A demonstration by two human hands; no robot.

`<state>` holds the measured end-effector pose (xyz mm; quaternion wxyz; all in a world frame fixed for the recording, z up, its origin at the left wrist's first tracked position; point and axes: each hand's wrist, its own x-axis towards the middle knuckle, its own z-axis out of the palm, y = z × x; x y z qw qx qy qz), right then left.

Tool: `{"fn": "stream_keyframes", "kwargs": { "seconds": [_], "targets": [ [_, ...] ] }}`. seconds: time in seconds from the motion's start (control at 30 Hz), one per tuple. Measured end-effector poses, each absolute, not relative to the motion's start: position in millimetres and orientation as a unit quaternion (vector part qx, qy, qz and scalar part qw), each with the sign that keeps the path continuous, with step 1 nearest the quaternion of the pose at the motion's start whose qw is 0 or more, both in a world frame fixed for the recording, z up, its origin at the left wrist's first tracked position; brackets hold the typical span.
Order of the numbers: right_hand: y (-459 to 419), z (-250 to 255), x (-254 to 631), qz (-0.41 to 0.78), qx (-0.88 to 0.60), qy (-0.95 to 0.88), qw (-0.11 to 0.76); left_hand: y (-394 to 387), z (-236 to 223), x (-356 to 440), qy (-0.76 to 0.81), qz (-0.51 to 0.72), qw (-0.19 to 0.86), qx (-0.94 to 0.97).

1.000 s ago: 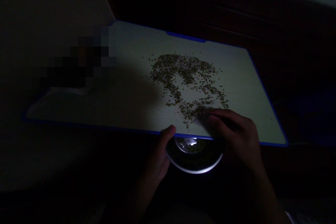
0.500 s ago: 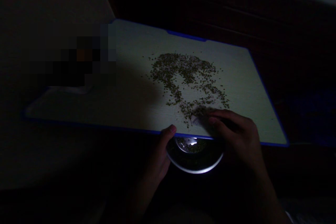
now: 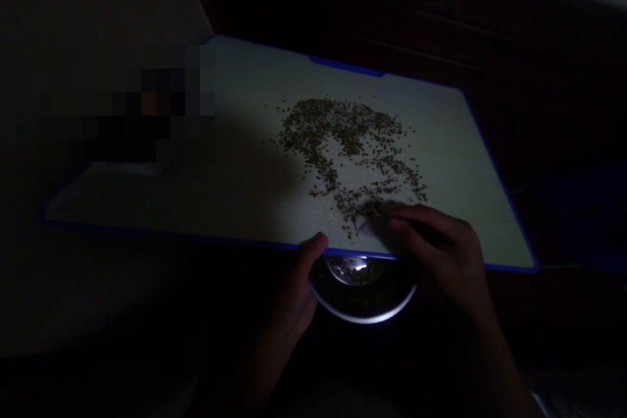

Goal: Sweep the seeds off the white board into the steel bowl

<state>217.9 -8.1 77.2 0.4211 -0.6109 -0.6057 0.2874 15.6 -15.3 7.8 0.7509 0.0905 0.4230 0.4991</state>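
Small greenish-brown seeds (image 3: 333, 121) lie scattered over a pale, blue-edged board (image 3: 245, 202). My right hand (image 3: 443, 248) rests low over the board's near edge, its thumb and fingers pinched together. At the fingertips shows a thin, pale patch (image 3: 366, 225) beside the seeds; darkness hides what it is. My left hand (image 3: 298, 294) is closed at the left side of a shiny metal bowl (image 3: 365, 319), with its thumb lying over the blue edge. Below the board's edge, the bowl has more seeds inside, and the board covers its far part. The left fingers are mostly hidden.
A blurred-out patch (image 3: 147, 111) covers the far left of the board, with a pale item (image 3: 140, 168) beneath it. A wall (image 3: 98, 0) stands at the left, and dark wooden panelling (image 3: 416, 26) runs behind. Deep shadow surrounds the board.
Almost nothing differs. My right fingertips have shifted very slightly at the near seeds, and the view has moved a touch; my left hand and the bowl stay put.
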Motion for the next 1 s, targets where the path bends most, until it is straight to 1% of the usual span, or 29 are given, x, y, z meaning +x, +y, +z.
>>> {"fn": "stream_keyframes", "kwargs": {
  "seconds": [0.33, 0.63, 0.87, 1.0],
  "targets": [
    [-8.3, 78.6, 220.6, 0.315, -0.594, -0.616, 0.41, -15.9, 4.3, 15.5, 0.428, 0.507, 0.743, 0.089],
    [-8.5, 79.0, 220.5, 0.313, -0.588, -0.615, 0.422, -15.5, 6.6, 15.8, 0.43, 0.493, 0.751, 0.088],
    [-9.1, 79.7, 221.8, 0.315, -0.589, -0.628, 0.399, -16.6, 5.4, 14.7, 0.422, 0.485, 0.76, 0.093],
    [-9.1, 78.2, 222.4, 0.317, -0.585, -0.629, 0.402, -15.8, 5.4, 14.1, 0.424, 0.487, 0.757, 0.097]
  ]
}}
